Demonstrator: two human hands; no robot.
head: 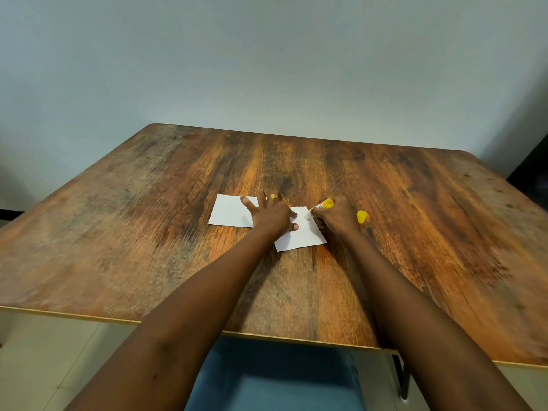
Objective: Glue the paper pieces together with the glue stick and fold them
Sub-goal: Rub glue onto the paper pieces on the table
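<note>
— Two paper sheets on my wooden table point(148, 232)?
— Yes: far paper piece point(229, 213), near paper piece point(301, 237). My left hand point(271, 215) presses flat, fingers spread. My right hand point(336, 216) grips the glue stick point(324, 204), tip on the near piece. Yellow cap point(361, 217) sits just beside.

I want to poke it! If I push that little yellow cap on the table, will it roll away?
Probably. The yellow cap looks small and rounded, so a nudge would likely send it rolling, perhaps in a curve. It seems light, sitting loose on the smooth wooden table beside the right hand.
</note>
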